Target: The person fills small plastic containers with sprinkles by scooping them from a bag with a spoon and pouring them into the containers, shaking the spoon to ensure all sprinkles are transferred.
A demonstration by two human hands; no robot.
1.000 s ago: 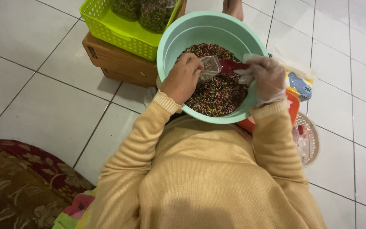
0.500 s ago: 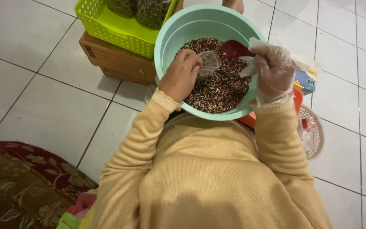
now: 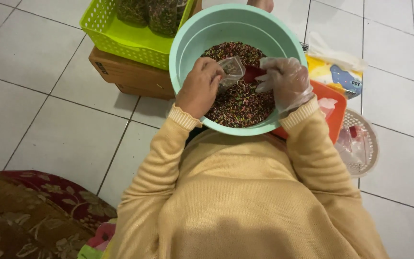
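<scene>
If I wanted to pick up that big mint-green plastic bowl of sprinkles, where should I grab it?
Probably by the rim, both hands on opposite sides. The mint-green plastic bowl is wide, round and well filled with multicoloured sprinkles, with no handles showing. Its far and left rim are free; the near rim lies against the person's body.

The red scoop [image 3: 252, 73] is mostly hidden behind the clear-gloved right hand [image 3: 283, 81], so its handle and the grip on it can't be made out. The bare left hand [image 3: 200, 86] covers part of the small clear plastic bag [image 3: 232, 69], and whether anything is inside is unclear. The filled bags in the lime-green plastic basket [image 3: 120, 41] are cut off by the top edge. The orange tray [image 3: 334, 108] sits largely under the mint-green plastic bowl [image 3: 188, 48]. Items in the white round basket [image 3: 367, 144] are too muddled to identify.
</scene>
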